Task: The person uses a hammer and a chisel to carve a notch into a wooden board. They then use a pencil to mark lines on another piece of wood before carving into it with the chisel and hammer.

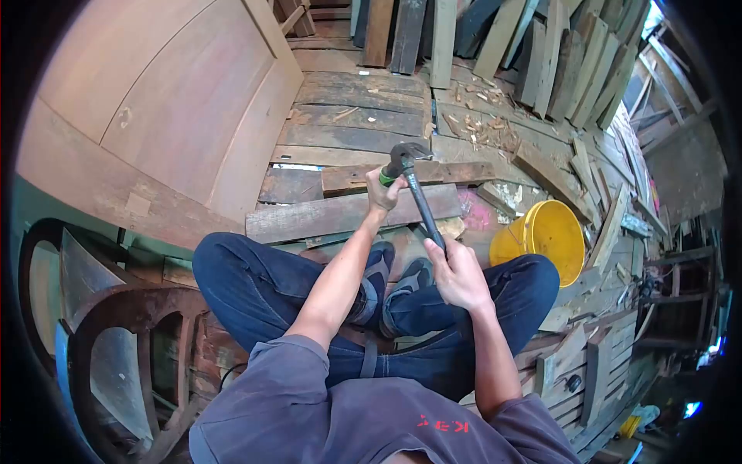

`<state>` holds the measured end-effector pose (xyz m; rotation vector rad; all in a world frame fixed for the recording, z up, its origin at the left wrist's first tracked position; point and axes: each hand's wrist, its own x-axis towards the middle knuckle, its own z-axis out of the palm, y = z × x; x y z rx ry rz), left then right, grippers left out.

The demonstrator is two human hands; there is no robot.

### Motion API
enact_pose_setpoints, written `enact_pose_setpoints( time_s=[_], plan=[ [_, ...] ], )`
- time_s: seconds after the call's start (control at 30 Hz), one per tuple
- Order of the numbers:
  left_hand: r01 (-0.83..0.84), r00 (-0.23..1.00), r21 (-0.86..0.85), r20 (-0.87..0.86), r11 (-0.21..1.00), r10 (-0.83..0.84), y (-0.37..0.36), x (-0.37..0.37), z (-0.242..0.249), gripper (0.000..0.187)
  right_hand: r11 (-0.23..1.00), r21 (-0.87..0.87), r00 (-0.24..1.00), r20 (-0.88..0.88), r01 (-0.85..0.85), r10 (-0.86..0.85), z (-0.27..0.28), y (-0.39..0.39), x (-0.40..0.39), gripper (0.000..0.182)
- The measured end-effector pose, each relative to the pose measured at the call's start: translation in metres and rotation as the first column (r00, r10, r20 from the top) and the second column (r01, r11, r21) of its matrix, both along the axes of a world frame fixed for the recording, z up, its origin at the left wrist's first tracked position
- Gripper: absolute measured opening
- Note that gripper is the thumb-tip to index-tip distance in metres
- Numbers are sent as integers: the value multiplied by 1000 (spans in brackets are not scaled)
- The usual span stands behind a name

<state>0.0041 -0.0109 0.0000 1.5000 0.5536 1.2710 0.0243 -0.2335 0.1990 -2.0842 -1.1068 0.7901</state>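
My right hand point(460, 274) is wrapped round the lower handle of a claw hammer point(421, 199), whose dark shaft slants up and away to the left. The hammer's head overlaps the top of my left hand point(384, 191) in this view. In my left fist is a tool with a green handle point(386, 177); the rest of it is hidden by the hand and the hammer head. Beneath my left hand a weathered plank point(309, 218) lies across the floor before my feet. Just beyond it rests a narrower brown timber piece point(452, 172).
A yellow bucket point(558, 243) stands by my right knee. Wood chips point(487, 133) litter the floor ahead. Boards point(495, 39) lean upright at the back. A large wooden panel point(185, 100) is at the left, above a curved wooden frame point(147, 305).
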Motion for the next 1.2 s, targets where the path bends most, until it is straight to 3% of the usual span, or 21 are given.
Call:
enact_pose_setpoints(
  time_s=[0.07, 0.17, 0.3, 0.37, 0.43, 0.53, 0.7, 0.77, 0.83, 0.9, 0.97, 1.07, 1.2],
  plan=[
    [-3, 1000, -9, -6, 1000, 3, -1, 0, 1, 12, 1000, 20, 999, 52, 15, -16, 15, 1, -1, 39],
    [-3, 1000, -9, -8, 1000, 3, 0, 1, 1, 11, 975, 221, 998, 48, 34, -45, 36, 4, -3, 30],
    [-11, 1000, 8, 2, 1000, 11, -1, 2, 1, 11, 929, 368, 989, 147, -29, -27, 24, 10, -8, 24],
    [-33, 999, 33, -15, 999, 34, -1, 2, 1, 11, 976, 215, 968, 250, -29, -26, 1, 10, -13, 31],
    [-23, 998, 22, 53, 999, 22, 3, 11, -18, 11, 995, -5, 978, 185, -98, 97, -17, 10, -1, 34],
    [-31, 998, 49, 59, 998, 28, 2, 8, -9, 12, 999, 13, 994, 101, -46, 45, 7, 13, -12, 35],
    [-15, 1000, 37, 20, 999, 15, -6, 2, 8, 12, 912, 406, 984, 179, -69, -6, 49, 21, -16, 22],
    [-6, 1000, 30, -9, 1000, 6, -6, 0, 9, 12, 870, 486, 970, 238, -80, -44, 48, 24, -14, 22],
    [-14, 999, 42, -31, 999, 15, -4, 0, 6, 13, 934, 356, 972, 231, -35, -51, 13, 17, -6, 25],
    [-41, 999, 21, -8, 999, 41, -3, -2, 6, 13, 997, 66, 967, 255, -26, 8, -9, 11, -3, 37],
    [-74, 995, -41, 57, 996, 77, -6, -2, 8, 14, 999, -32, 997, 79, -5, 8, -20, 7, 3, 42],
    [-71, 987, -151, 132, 986, 91, 10, -1, -15, 12, 996, 20, 996, -26, 84, -83, 9, 8, -2, 39],
    [-66, 983, -133, 159, 989, 87, 21, -3, -25, 8, 925, 379, 988, 121, 40, -92, 41, 12, -1, 25]
  ],
)
